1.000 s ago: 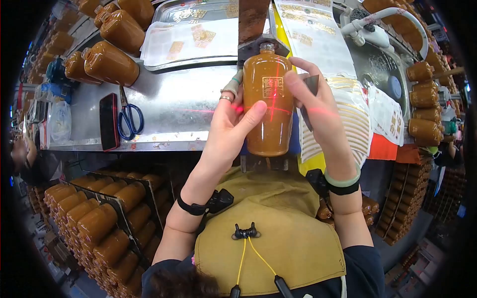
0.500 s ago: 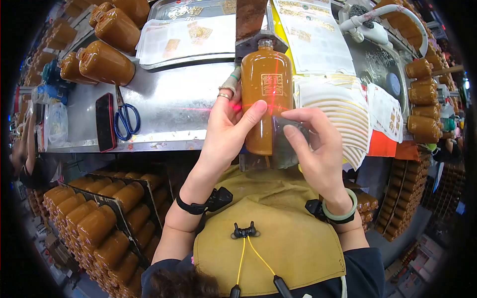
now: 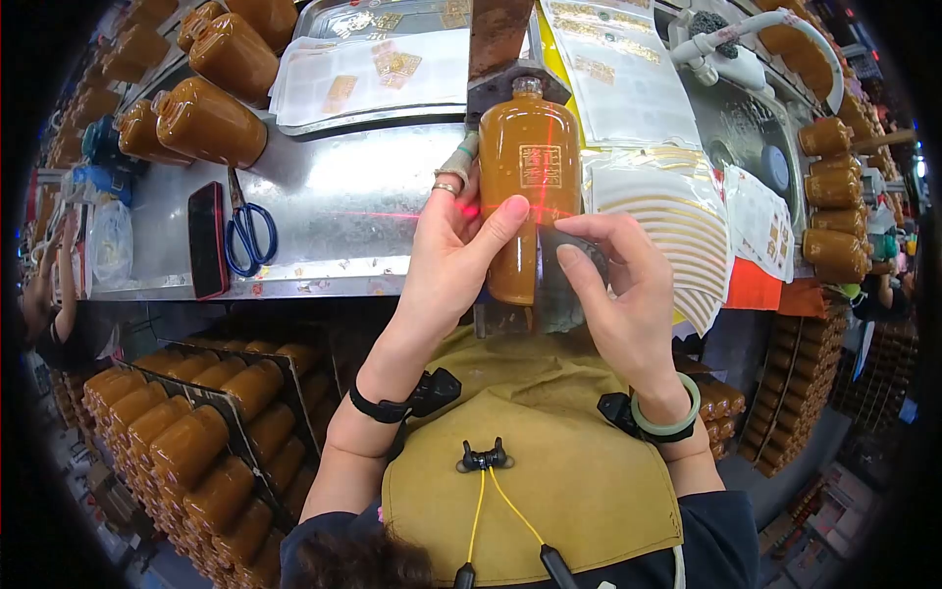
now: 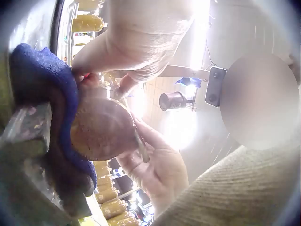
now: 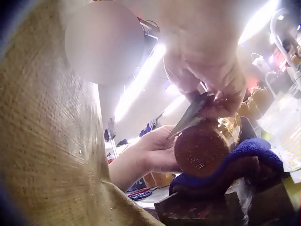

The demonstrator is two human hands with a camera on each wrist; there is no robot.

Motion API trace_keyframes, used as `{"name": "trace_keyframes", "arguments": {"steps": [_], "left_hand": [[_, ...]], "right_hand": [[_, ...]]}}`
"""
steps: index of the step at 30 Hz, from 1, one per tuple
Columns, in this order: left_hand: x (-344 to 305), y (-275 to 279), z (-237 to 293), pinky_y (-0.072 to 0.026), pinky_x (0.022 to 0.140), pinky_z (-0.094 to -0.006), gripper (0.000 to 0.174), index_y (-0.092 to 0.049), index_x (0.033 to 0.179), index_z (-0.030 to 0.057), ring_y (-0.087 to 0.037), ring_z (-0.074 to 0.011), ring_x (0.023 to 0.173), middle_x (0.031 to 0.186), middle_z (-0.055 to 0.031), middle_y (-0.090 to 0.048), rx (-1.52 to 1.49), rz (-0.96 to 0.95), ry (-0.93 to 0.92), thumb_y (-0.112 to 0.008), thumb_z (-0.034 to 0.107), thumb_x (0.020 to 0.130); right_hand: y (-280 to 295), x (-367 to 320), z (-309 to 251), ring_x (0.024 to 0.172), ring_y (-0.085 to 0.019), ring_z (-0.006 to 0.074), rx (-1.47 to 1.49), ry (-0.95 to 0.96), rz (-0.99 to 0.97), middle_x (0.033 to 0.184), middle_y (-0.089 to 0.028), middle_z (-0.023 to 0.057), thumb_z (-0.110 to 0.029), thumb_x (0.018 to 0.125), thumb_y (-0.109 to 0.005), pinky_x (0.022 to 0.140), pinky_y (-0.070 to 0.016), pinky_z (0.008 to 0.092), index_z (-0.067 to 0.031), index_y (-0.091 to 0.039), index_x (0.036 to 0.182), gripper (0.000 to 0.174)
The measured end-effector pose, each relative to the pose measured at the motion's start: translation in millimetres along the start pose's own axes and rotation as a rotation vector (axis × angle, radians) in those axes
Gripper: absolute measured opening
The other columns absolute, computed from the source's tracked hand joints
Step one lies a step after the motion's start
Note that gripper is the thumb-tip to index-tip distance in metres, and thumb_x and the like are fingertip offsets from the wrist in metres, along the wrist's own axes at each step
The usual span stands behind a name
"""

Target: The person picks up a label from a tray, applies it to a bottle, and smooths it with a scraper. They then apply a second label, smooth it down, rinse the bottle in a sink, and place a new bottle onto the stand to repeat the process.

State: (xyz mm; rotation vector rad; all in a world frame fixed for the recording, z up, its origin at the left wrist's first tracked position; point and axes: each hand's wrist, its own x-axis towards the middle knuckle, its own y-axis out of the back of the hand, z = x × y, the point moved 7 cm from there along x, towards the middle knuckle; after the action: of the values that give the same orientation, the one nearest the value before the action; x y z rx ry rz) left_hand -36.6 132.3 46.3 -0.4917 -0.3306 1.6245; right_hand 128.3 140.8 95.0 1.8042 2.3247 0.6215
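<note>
From the head, we see the left hand [image 3: 453, 236] hold a tall, shiny brown bottle [image 3: 530, 167] beside its palm; the right hand [image 3: 633, 304] pinches a flat grey sheet [image 3: 561, 283]; left wrist: fuzzy blue cloth [image 4: 51, 69] lies under the bottle; right wrist: the sheet slants nearby.

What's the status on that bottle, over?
Left hand grips brown bottle. Right hand pinches thin grey piece, hiding bottle's lower corner from above. Gold label uncovered.

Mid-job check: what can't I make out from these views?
Lower right of the bottle: head view, behind the scraper.
Some fingers of the left hand: head view, behind the bottle.
Gold label: left wrist view, hidden by the bottle's base.
Rear bottle: head view, cut off by the upper edge.
</note>
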Motion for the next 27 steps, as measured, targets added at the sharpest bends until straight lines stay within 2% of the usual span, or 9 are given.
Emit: {"name": "trace_keyframes", "arguments": {"steps": [13,18,20,22,24,25,26,27], "left_hand": [[1,1,-2,-0.0476,0.11,-0.0348,0.064,-0.032,0.154,-0.0042,-0.055,-0.0184,0.132,0.149,-0.0163,-0.051,0.004,0.009,0.008,-0.067,0.008,0.102],[1,1,-1,-0.048,0.109,-0.0347,0.064,-0.031,0.154,-0.0041,-0.056,-0.0183,0.131,0.149,-0.0161,-0.051,0.017,0.022,0.01,-0.067,0.007,0.102],[1,0,-1,-0.0451,0.112,-0.0357,0.062,-0.032,0.154,-0.0043,-0.054,-0.019,0.133,0.15,-0.0157,-0.051,0.01,0.001,0.002,-0.065,0.007,0.103],[1,4,-3,-0.0425,0.115,-0.0363,0.061,-0.032,0.155,-0.0046,-0.052,-0.0194,0.135,0.151,-0.016,-0.05,-0.006,-0.001,0.016,-0.063,0.011,0.105],[1,8,-3,-0.04,0.117,-0.0368,0.061,-0.031,0.156,-0.0048,-0.05,-0.0199,0.138,0.152,-0.0163,-0.049,-0.022,-0.003,0.03,-0.06,0.015,0.107],[0,16,0,-0.0388,0.117,-0.0384,0.058,-0.031,0.157,-0.0039,-0.047,-0.0236,0.142,0.155,-0.0188,-0.047,0.023,0.068,0.021,-0.054,0.022,0.11],[-1,24,3,-0.0376,0.117,-0.0399,0.058,-0.032,0.157,-0.0029,-0.045,-0.0273,0.146,0.157,-0.0212,-0.045,0.068,0.139,0.013,-0.048,0.029,0.112],[-3,29,8,-0.031,0.122,-0.0443,0.062,-0.028,0.161,-0.0015,-0.034,-0.0329,0.153,0.162,-0.0245,-0.036,0.086,0.152,0.04,-0.044,0.035,0.113]], "right_hand": [[-1,-2,-9,0.073,-0.06,0.0263,-0.097,0.106,0.046,0.087,-0.063,0.0116,0.0,0.087,-0.075,0.064,-0.0462,0.036,-0.0025,-0.071,0.105,0.019],[-2,-2,-7,0.076,-0.061,0.0271,-0.105,0.107,0.054,0.089,-0.064,0.0127,-0.001,0.087,-0.074,0.067,-0.047,0.0348,-0.0025,-0.071,0.106,0.019],[0,-3,-8,0.077,-0.062,0.0272,-0.103,0.133,0.063,0.09,-0.065,0.0133,-0.002,0.087,-0.075,0.068,-0.0473,0.0343,-0.0022,-0.071,0.106,0.02],[0,-2,1,0.085,-0.065,0.0209,-0.029,-0.006,-0.031,0.097,-0.069,0.0095,-0.002,0.091,-0.072,0.076,-0.0501,0.0305,-0.0004,-0.071,0.11,0.019],[6,0,9,0.094,-0.066,0.0135,0.364,-0.208,-0.01,0.106,-0.071,0.0038,-0.001,0.097,-0.068,0.084,-0.0509,0.0267,0.0014,-0.07,0.114,0.018],[17,3,14,0.1,-0.064,0.0095,0.424,-0.154,0.034,0.112,-0.07,0.0019,0.0,0.1,-0.064,0.091,-0.0496,0.024,0.0019,-0.069,0.118,0.018],[29,7,20,0.099,-0.063,0.0092,0.443,-0.142,0.079,0.111,-0.07,0.0025,0.0,0.101,-0.064,0.09,-0.0491,0.0235,0.0015,-0.069,0.119,0.019],[41,11,26,0.099,-0.063,0.009,0.463,-0.131,0.123,0.11,-0.07,0.0031,-0.001,0.101,-0.064,0.09,-0.0487,0.023,0.0012,-0.068,0.12,0.019]]}}
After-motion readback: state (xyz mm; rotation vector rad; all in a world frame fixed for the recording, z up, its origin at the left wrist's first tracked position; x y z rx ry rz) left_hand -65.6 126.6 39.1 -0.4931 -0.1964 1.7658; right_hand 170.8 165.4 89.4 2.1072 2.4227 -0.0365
